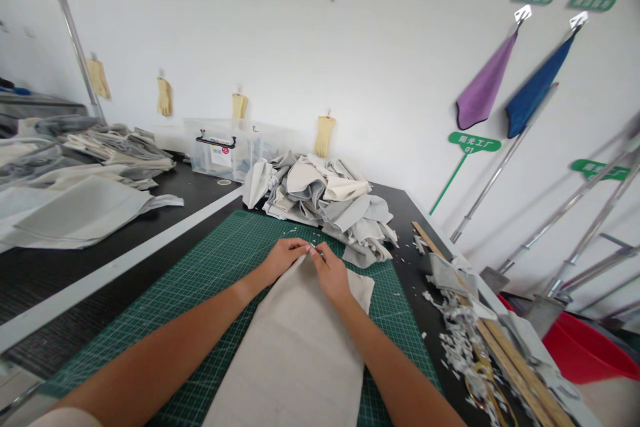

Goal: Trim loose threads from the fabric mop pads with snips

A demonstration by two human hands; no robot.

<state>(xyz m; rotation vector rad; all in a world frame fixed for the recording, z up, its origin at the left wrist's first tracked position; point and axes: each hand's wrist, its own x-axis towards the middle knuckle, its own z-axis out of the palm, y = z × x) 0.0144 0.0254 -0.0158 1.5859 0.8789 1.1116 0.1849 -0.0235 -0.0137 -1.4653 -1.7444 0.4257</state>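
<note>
A long piece of off-white fabric (300,347) lies over the green cutting mat (220,260), its near end running out of the bottom of the view. At its far edge my left hand (287,257) pinches the cloth between thumb and fingers. Right beside it, my right hand (330,273) grips the same edge, thumb on top, the fingertips of both hands almost touching. The fabric's far right corner lies loose past my right wrist. Just beyond my hands rises a heap of grey and cream cloth pieces (320,187).
Stacked fabric pieces (90,207) lie at the left, beyond a white strip (125,267). A clear plastic box (220,153) stands against the wall. Along the right edge are wooden strips (515,367), cloth scraps (457,333), gold-handled scissors (483,380) and a red basin (590,347).
</note>
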